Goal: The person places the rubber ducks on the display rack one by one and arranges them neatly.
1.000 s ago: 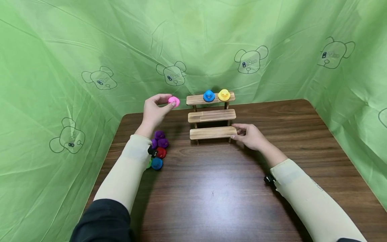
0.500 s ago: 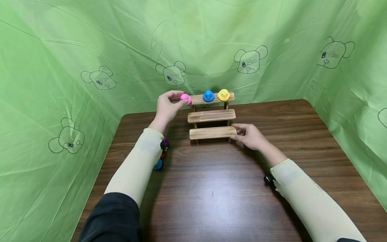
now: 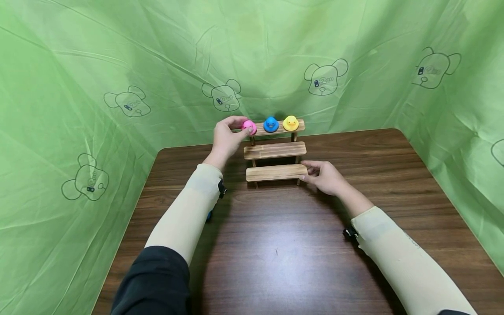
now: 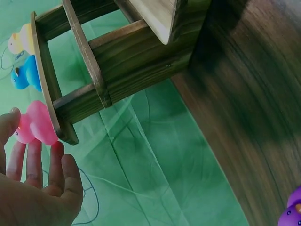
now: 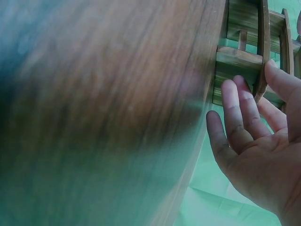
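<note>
Settle the pink duck (image 3: pixel 250 127), pinched between thumb and fingers of the left hand (image 3: pixel 228 138) at upper centre of the head view, squarely on the left end of the top shelf (image 3: pixel 260 130), apparently touching there. Best to level it before letting go, then part the fingers gently, clear of the blue duck (image 3: pixel 271 124). Brace the lowest shelf (image 3: pixel 275 173), at centre, lightly by its right end, pinched in the right hand (image 3: pixel 324 177).

Pink duck (image 4: pixel 40 123); streaky brown stand (image 3: pixel 274 151)
</note>
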`<state>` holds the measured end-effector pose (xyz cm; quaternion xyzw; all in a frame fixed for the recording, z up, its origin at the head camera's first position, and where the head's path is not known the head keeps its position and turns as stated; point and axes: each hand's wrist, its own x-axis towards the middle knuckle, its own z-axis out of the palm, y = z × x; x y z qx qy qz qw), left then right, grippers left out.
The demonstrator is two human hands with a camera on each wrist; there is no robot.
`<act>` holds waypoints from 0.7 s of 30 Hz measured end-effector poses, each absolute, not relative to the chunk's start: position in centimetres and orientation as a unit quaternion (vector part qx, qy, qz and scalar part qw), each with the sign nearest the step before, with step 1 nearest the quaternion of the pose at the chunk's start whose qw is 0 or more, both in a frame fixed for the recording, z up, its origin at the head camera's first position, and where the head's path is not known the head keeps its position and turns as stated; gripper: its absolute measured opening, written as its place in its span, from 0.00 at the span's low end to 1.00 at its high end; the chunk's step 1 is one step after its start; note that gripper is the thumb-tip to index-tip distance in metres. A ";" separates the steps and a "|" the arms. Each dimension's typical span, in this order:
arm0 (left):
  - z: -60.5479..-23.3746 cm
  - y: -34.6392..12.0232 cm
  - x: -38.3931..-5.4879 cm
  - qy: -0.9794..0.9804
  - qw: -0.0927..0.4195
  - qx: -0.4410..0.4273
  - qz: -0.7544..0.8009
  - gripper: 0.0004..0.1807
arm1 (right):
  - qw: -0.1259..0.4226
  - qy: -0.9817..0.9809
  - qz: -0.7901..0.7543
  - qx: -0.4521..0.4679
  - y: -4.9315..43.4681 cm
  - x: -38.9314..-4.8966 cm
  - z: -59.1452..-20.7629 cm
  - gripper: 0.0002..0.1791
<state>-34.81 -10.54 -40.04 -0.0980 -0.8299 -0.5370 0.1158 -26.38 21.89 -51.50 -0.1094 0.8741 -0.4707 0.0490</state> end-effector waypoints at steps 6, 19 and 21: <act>-40.4 -10.2 -35.0 -0.833 0.116 -0.095 -0.532 0.17 | 0.052 0.872 -0.475 -0.110 21.8 -26.4 -51.5 0.31; -40.6 -9.8 -35.2 -0.832 0.112 -0.094 -0.535 0.17 | 0.052 0.868 -0.482 -0.106 21.7 -26.4 -51.3 0.31; -40.6 -9.7 -35.2 -0.831 0.112 -0.094 -0.536 0.17 | 0.053 0.869 -0.479 -0.107 21.8 -26.4 -51.3 0.31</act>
